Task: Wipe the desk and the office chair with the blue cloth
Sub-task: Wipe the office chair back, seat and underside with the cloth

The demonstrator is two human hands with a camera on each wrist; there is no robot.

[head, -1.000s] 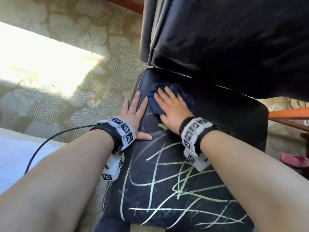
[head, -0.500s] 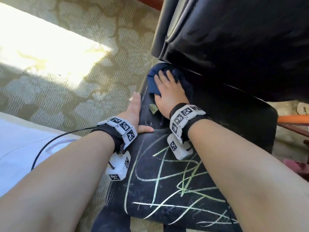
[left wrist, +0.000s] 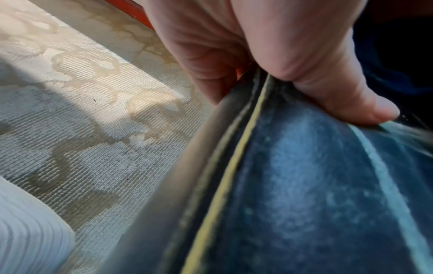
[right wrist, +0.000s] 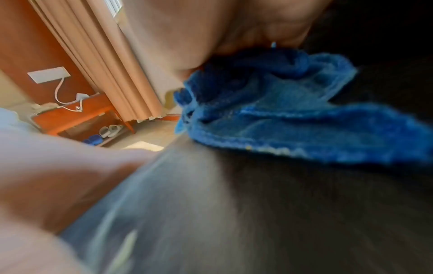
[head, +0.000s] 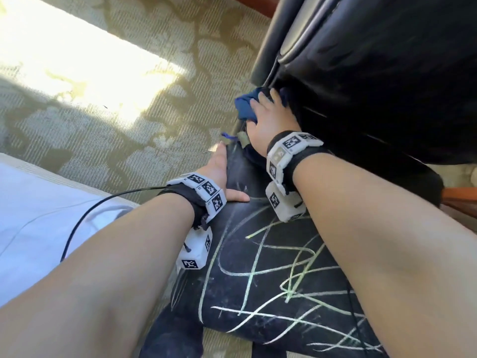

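The black office chair seat (head: pixel 258 301) carries pale yellow-green scribbles (head: pixel 260 272). Its black backrest (head: pixel 374 73) overhangs the back of the seat. My right hand (head: pixel 268 117) presses the bunched blue cloth (head: pixel 244 107) into the seat's back left corner, fingertips partly hidden under the backrest. The right wrist view shows the cloth (right wrist: pixel 293 115) crumpled under my palm. My left hand (head: pixel 220 169) holds the seat's left edge, thumb on top, fingers down the side. The left wrist view shows that thumb (left wrist: pixel 339 89) on the dusty seat (left wrist: pixel 304 185).
Patterned beige carpet (head: pixel 129 112) with a sunlit patch lies left of the chair. White fabric (head: pixel 31 215) and a black cable (head: pixel 85 215) are at lower left. A reddish wooden rail (head: pixel 462 195) shows at right. Curtains (right wrist: pixel 112 64) and a wooden bench (right wrist: pixel 77 113) stand beyond.
My right hand has pushed the cloth back and left into the seat's corner under the backrest. My left hand has shifted from lying flat on the seat to holding its left edge.
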